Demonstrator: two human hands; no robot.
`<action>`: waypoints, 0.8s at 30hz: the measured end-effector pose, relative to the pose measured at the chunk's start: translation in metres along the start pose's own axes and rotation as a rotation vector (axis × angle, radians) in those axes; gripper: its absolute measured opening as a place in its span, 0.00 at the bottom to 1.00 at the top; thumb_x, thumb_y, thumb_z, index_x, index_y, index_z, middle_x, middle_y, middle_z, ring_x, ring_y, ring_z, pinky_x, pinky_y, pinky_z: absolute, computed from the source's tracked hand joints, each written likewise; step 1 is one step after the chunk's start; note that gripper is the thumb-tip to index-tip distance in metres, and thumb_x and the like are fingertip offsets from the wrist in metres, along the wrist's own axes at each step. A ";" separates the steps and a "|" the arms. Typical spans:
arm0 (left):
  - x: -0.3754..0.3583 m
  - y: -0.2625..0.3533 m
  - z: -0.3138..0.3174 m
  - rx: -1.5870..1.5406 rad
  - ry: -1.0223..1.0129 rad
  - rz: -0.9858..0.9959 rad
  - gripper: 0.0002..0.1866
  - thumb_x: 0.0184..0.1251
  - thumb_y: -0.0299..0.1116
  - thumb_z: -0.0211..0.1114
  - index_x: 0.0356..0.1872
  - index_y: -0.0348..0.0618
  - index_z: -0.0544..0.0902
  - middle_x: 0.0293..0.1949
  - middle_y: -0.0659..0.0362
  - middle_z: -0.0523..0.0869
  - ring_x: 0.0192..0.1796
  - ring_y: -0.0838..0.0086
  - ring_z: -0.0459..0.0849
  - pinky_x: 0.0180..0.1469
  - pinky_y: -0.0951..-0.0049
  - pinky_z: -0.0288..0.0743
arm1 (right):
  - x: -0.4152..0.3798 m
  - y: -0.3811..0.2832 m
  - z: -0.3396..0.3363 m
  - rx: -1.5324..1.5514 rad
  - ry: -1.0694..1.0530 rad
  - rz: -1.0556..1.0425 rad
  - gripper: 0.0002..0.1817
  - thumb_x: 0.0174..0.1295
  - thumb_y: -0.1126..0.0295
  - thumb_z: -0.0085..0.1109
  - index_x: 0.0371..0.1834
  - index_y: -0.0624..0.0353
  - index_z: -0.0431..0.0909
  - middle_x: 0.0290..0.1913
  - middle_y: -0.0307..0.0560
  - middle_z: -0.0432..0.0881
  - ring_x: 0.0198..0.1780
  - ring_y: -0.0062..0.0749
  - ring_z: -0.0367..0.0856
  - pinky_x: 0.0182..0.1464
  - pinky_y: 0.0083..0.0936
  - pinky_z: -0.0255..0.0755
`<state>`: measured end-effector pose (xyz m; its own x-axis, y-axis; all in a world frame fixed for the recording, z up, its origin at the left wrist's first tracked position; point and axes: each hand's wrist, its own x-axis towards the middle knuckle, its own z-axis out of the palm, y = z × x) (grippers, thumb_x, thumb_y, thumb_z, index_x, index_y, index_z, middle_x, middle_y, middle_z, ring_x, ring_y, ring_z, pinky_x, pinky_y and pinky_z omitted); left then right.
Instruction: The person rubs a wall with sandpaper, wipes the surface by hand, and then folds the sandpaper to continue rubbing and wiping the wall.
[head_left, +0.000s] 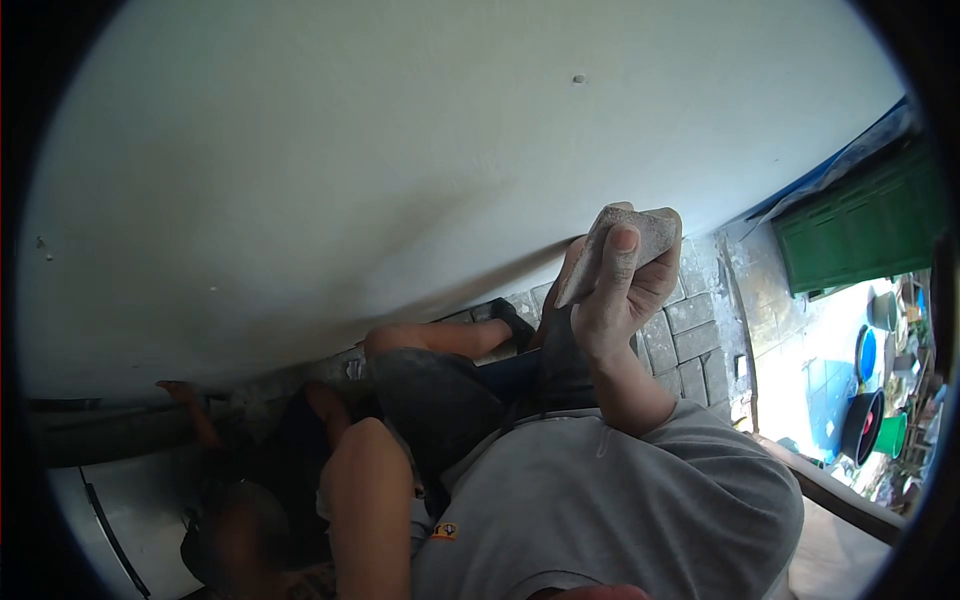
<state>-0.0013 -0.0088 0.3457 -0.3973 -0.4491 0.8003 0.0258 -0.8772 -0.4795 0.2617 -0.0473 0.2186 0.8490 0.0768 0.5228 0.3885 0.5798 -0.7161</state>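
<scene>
My right hand (pixel 632 270) is closed around a dusty, greyish folded sheet (pixel 592 262). The thumb presses on its near face, and the other fingers curl behind and over its right side. Pale dust coats the fingers. Hand and sheet are close to a large pale wall (pixel 400 130); whether they touch it cannot be made out. A bent bare arm (pixel 370 510) shows at the lower left of the grey shirt (pixel 610 490), but my left hand is outside the view.
Another person (pixel 265 500) is low at the left, in shadow, with a hand (pixel 177 390) at the wall's lower edge. Paving blocks (pixel 690 340) lie below. A green panel (pixel 860 220), basins (pixel 862 425) and a green bucket (pixel 890 436) are at the right.
</scene>
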 end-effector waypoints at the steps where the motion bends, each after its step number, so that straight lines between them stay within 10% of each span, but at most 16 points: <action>1: -0.005 0.003 0.010 0.103 -0.032 0.044 0.31 0.72 0.59 0.48 0.67 0.51 0.66 0.71 0.58 0.62 0.71 0.67 0.60 0.72 0.57 0.52 | 0.001 0.000 0.002 -0.020 -0.031 -0.044 0.09 0.72 0.70 0.50 0.37 0.59 0.63 0.25 0.41 0.71 0.16 0.13 0.64 0.15 0.13 0.58; 4: -0.024 -0.003 0.022 0.302 -0.113 0.203 0.34 0.73 0.59 0.48 0.72 0.51 0.61 0.76 0.55 0.54 0.77 0.62 0.52 0.77 0.57 0.45 | -0.001 0.001 0.001 0.044 -0.017 -0.021 0.08 0.72 0.70 0.51 0.36 0.59 0.64 0.25 0.42 0.72 0.17 0.13 0.66 0.15 0.13 0.59; 7: -0.114 -0.019 0.032 -0.084 -0.005 -0.222 0.22 0.77 0.51 0.35 0.37 0.48 0.73 0.32 0.64 0.77 0.45 0.69 0.72 0.53 0.66 0.64 | 0.005 0.002 -0.010 -0.074 0.053 -0.031 0.08 0.68 0.71 0.57 0.37 0.61 0.68 0.33 0.37 0.73 0.31 0.13 0.67 0.34 0.11 0.62; 8: -0.155 -0.023 0.028 0.069 -0.250 -0.294 0.23 0.78 0.49 0.31 0.38 0.44 0.72 0.28 0.63 0.76 0.37 0.67 0.74 0.44 0.67 0.70 | 0.012 0.003 -0.013 -0.127 0.089 -0.072 0.09 0.68 0.70 0.58 0.37 0.61 0.69 0.32 0.37 0.74 0.31 0.13 0.68 0.34 0.12 0.64; 11: -0.257 0.033 0.002 -0.050 -0.441 -1.543 0.08 0.76 0.31 0.50 0.36 0.38 0.73 0.21 0.65 0.72 0.28 0.78 0.71 0.36 0.74 0.70 | 0.042 0.011 -0.010 -0.236 0.181 -0.143 0.09 0.68 0.69 0.59 0.37 0.61 0.70 0.30 0.37 0.76 0.31 0.13 0.71 0.34 0.13 0.66; 13: -0.302 0.054 -0.015 -0.005 -0.568 -1.894 0.10 0.74 0.32 0.55 0.32 0.38 0.75 0.23 0.66 0.73 0.28 0.83 0.70 0.35 0.80 0.68 | 0.067 0.019 -0.002 -0.333 0.184 -0.243 0.09 0.68 0.68 0.59 0.36 0.61 0.72 0.30 0.38 0.78 0.31 0.14 0.73 0.35 0.13 0.67; 19: -0.373 0.084 -0.050 -0.136 -0.751 -1.931 0.08 0.70 0.30 0.62 0.34 0.37 0.78 0.26 0.66 0.77 0.27 0.83 0.74 0.33 0.83 0.69 | 0.094 0.055 0.019 -0.629 0.228 -0.418 0.11 0.63 0.67 0.64 0.33 0.61 0.72 0.28 0.44 0.81 0.26 0.40 0.69 0.37 0.33 0.64; 24: -0.359 0.084 -0.024 -0.237 -0.665 -1.850 0.05 0.72 0.28 0.58 0.41 0.36 0.77 0.26 0.65 0.75 0.31 0.82 0.75 0.36 0.81 0.69 | 0.086 0.067 0.023 -0.837 0.244 -0.642 0.08 0.61 0.71 0.64 0.32 0.61 0.75 0.25 0.42 0.83 0.28 0.35 0.68 0.39 0.28 0.61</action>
<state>0.1219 0.0832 0.0094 0.5552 0.7935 0.2492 -0.0675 -0.2556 0.9644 0.3525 0.0173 0.2264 0.4119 -0.2612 0.8730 0.8287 -0.2910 -0.4780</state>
